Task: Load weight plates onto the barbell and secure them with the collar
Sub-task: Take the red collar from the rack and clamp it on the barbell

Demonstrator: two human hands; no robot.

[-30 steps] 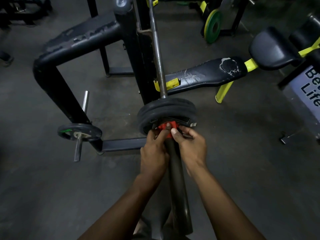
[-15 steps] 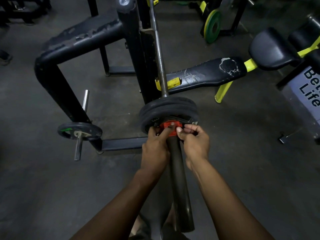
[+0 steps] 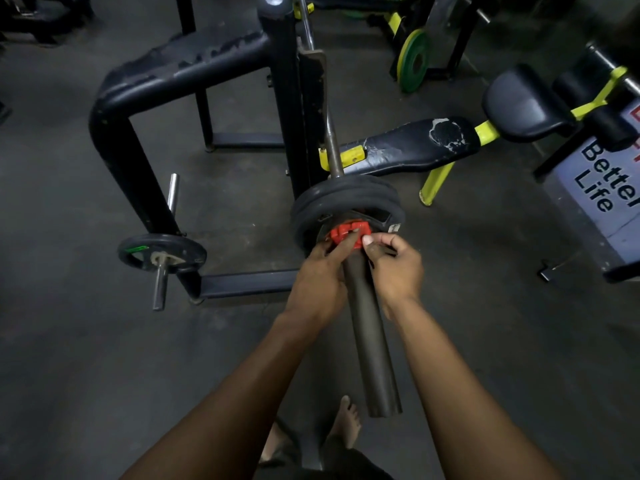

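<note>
Both hands are on the red collar [image 3: 349, 233], which sits on the barbell [image 3: 372, 341] sleeve, pressed against the black plates [image 3: 346, 202]. Left hand [image 3: 320, 282] reaches a finger over the collar; right hand [image 3: 394, 268] pinches at its right side, thumb against it. The bar runs up into the dark rack [image 3: 287, 109]. A small plate [image 3: 161, 252] sits on a peg at the left, a worn bench [image 3: 412, 145] lies beyond, and bare feet [image 3: 346, 424] show below.

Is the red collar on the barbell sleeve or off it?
On: the red collar circles the sleeve against the plates. Whether it is locked, cannot tell.
</note>
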